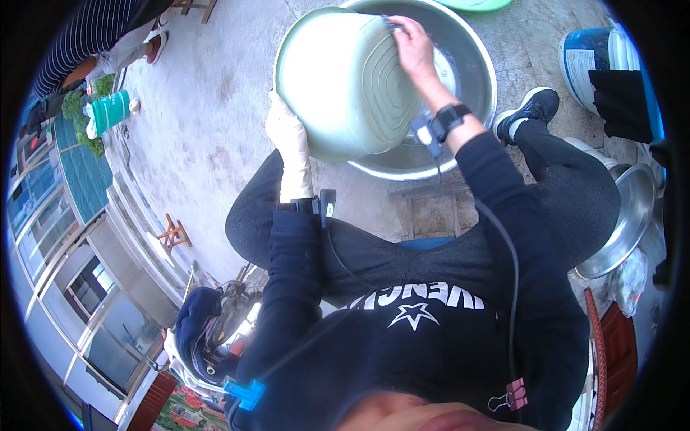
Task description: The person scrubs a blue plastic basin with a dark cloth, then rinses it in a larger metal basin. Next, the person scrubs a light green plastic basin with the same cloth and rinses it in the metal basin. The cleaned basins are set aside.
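A pale green plastic basin [323,82] is tipped on its side over a large metal basin [491,100], its ridged underside turned right. My left hand [287,136], in a cream glove, grips its near left rim; part of the fingers is hidden behind it. Against the far edge of the underside, my bare right hand [415,52] is closed on a small dark scouring pad [390,24], mostly covered by the fingers. Water and a pale round thing [444,70] show inside the metal basin, partly behind my right wrist.
A white and blue bucket [581,68] stands at the far right, with a black cloth [617,104] beside it. Metal bowls [625,223] lie by my right knee. Another person [93,43] is at the far left. A green bin [111,113] and a small wooden stool [172,233] stand leftward.
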Action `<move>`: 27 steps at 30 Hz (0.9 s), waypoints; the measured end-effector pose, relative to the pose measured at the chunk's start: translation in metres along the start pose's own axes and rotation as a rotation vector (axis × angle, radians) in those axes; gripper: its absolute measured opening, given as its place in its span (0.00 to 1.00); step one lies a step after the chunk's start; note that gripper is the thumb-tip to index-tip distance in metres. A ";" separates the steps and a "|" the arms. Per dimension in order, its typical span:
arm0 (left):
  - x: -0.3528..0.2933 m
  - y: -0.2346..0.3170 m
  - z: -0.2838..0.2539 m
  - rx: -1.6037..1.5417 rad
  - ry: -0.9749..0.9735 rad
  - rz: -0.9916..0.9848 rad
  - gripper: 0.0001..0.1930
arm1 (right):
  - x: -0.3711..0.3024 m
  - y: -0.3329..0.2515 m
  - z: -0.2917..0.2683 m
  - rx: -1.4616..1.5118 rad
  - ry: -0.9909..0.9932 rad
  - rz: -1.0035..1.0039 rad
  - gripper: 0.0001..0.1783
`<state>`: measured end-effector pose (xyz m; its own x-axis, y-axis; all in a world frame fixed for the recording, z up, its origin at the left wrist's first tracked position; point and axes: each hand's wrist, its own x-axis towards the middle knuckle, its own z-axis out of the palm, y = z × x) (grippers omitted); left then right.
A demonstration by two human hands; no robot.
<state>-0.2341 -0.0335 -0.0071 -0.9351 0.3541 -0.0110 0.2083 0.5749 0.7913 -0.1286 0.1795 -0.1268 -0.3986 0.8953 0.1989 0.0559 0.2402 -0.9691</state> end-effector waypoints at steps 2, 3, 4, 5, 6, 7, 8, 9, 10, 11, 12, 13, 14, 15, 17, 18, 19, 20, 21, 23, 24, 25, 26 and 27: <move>0.001 0.000 0.001 -0.026 -0.009 -0.018 0.30 | 0.006 0.050 -0.020 -0.223 -0.082 0.227 0.14; 0.002 -0.001 0.002 -0.046 -0.001 -0.041 0.29 | -0.001 0.072 -0.032 -0.384 -0.134 0.374 0.13; 0.004 -0.003 0.003 -0.075 0.005 -0.065 0.29 | -0.015 0.091 -0.043 -0.464 -0.100 0.409 0.15; 0.005 -0.006 0.004 -0.109 0.009 -0.092 0.28 | -0.035 0.106 -0.054 -0.543 -0.050 0.358 0.19; 0.005 -0.009 0.004 -0.105 0.010 -0.123 0.28 | -0.057 0.117 -0.062 -0.696 -0.047 0.354 0.22; 0.006 -0.012 0.005 -0.107 0.011 -0.150 0.27 | -0.079 0.124 -0.068 -0.853 -0.195 0.500 0.22; 0.007 -0.014 0.006 -0.107 0.019 -0.223 0.27 | -0.098 0.128 -0.072 -0.950 -0.525 0.645 0.22; 0.007 -0.016 0.007 -0.129 0.017 -0.166 0.27 | -0.112 0.127 -0.072 -0.936 -0.654 0.724 0.18; 0.008 -0.017 0.009 -0.152 0.027 -0.159 0.27 | -0.122 0.124 -0.071 -0.714 -0.519 0.834 0.16; 0.008 -0.017 0.009 -0.184 0.030 -0.175 0.27 | -0.126 0.116 -0.068 -0.523 -0.437 1.025 0.15; 0.008 -0.017 0.010 -0.161 0.046 -0.181 0.27 | -0.126 0.105 -0.064 -0.416 -0.153 1.026 0.14; 0.008 -0.016 0.011 -0.145 0.051 -0.210 0.27 | -0.123 0.091 -0.059 -0.287 0.069 1.094 0.14; 0.009 -0.015 0.012 -0.140 0.055 -0.213 0.27 | -0.117 0.073 -0.053 -0.206 0.261 0.967 0.12; 0.009 -0.014 0.013 -0.124 0.060 -0.247 0.27 | -0.111 0.052 -0.047 -0.083 0.418 0.810 0.10; 0.011 -0.012 0.015 -0.130 0.069 -0.243 0.28 | -0.099 0.006 -0.031 0.131 0.468 0.504 0.09; 0.012 -0.012 0.016 -0.076 0.070 -0.218 0.29 | -0.095 -0.016 -0.021 0.119 0.347 0.472 0.11; 0.013 -0.013 0.017 -0.037 0.065 -0.170 0.29 | -0.092 -0.036 -0.011 0.117 0.292 0.282 0.13; 0.013 -0.013 0.018 0.000 0.055 -0.141 0.29 | -0.086 -0.050 -0.002 0.090 0.149 0.203 0.14; 0.013 -0.013 0.019 -0.001 0.045 -0.076 0.29 | -0.079 -0.058 0.004 0.043 0.013 -0.023 0.16; 0.010 -0.012 0.020 -0.005 0.013 -0.039 0.30 | -0.056 -0.058 0.009 -0.009 0.025 0.000 0.17; 0.007 -0.011 0.020 0.022 0.008 -0.018 0.30 | -0.043 -0.051 0.007 -0.072 -0.056 -0.063 0.18; 0.003 -0.010 0.020 0.043 0.000 -0.043 0.30 | -0.031 -0.041 0.002 0.007 -0.002 0.071 0.18; 0.000 -0.007 0.020 0.061 0.004 -0.113 0.30 | -0.020 -0.032 -0.003 -0.088 0.129 0.100 0.18; -0.001 -0.004 0.020 0.019 0.005 -0.065 0.30 | -0.014 -0.023 -0.007 -0.046 0.198 0.241 0.18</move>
<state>-0.2286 -0.0216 -0.0228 -0.9483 0.3118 -0.0587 0.1524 0.6101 0.7775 -0.1178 0.1645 -0.1058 -0.1830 0.9831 -0.0064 0.1698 0.0252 -0.9852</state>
